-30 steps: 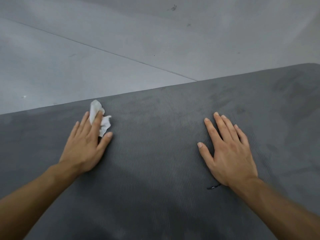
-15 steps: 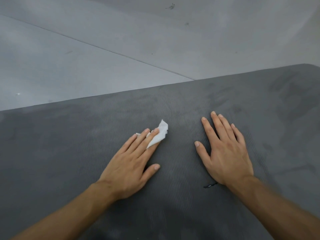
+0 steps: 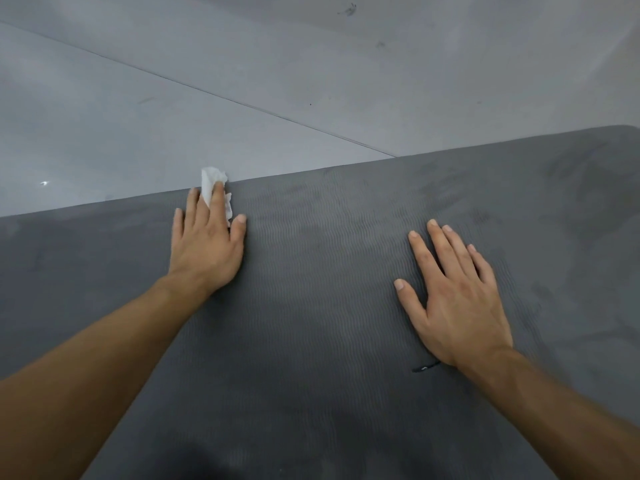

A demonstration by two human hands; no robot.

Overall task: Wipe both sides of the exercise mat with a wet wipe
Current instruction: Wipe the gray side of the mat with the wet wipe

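Observation:
A dark grey ribbed exercise mat [image 3: 329,306] lies flat and fills the lower part of the head view. My left hand [image 3: 206,242] presses a crumpled white wet wipe [image 3: 211,185] flat against the mat at its far edge; the wipe sticks out past my fingertips and partly over the edge. My right hand [image 3: 453,299] rests palm down on the mat to the right, fingers spread, with nothing in it. Darker smudged patches show on the mat's right part.
Beyond the mat's far edge is a pale grey floor [image 3: 207,81] with a thin seam line running across it. A small dark mark [image 3: 426,367] sits on the mat just below my right wrist.
My left hand has slid the wipe from the middle of the mat, near my right hand, up and left to the far edge. My right hand has stayed in place.

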